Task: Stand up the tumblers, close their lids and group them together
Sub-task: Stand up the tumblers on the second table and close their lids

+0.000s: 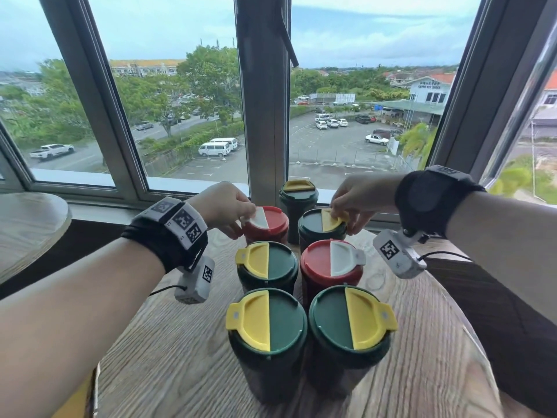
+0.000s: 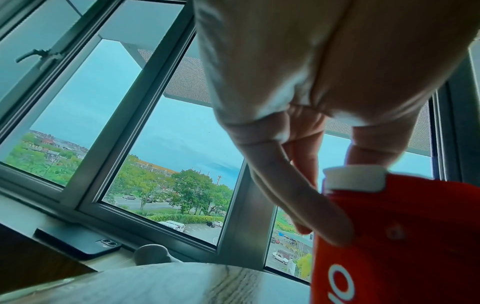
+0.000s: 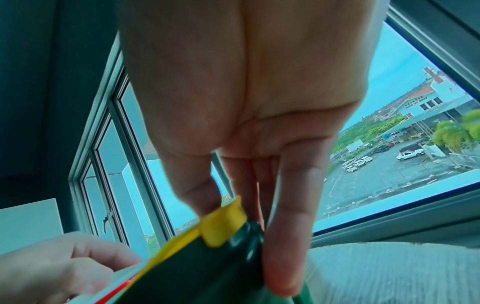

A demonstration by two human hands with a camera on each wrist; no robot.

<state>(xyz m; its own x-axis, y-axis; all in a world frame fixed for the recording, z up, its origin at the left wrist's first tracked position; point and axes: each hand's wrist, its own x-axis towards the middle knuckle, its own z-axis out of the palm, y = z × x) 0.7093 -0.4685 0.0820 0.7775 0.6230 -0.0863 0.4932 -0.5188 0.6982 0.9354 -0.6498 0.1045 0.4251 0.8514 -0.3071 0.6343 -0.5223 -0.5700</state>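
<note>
Several tumblers stand upright in a cluster on the round wooden table (image 1: pixel 168 342). My left hand (image 1: pixel 241 215) (image 2: pixel 337 191) pinches the white flap (image 1: pixel 259 218) (image 2: pixel 355 178) of the back-left red tumbler (image 1: pixel 271 227) (image 2: pixel 415 246), thumb on the tab, fingers down the lid's side. That flap looks slightly raised. My right hand (image 1: pixel 343 220) (image 3: pixel 241 232) pinches the yellow flap (image 1: pixel 330 220) (image 3: pixel 223 224) of the back-right green tumbler (image 1: pixel 312 226) (image 3: pixel 207 273), and this flap is tilted up. Flaps lie flat on the rear green tumbler (image 1: pixel 298 194), the middle green (image 1: pixel 266 263) and red (image 1: pixel 330 263) ones, and both front green ones (image 1: pixel 266 324) (image 1: pixel 351 321).
The window sill (image 1: pixel 90 182) and frame run close behind the cluster. A second round table (image 1: pixel 27 227) stands at the left. A dark phone (image 2: pixel 78 244) lies on the sill to the left. The wooden top falls away at both sides.
</note>
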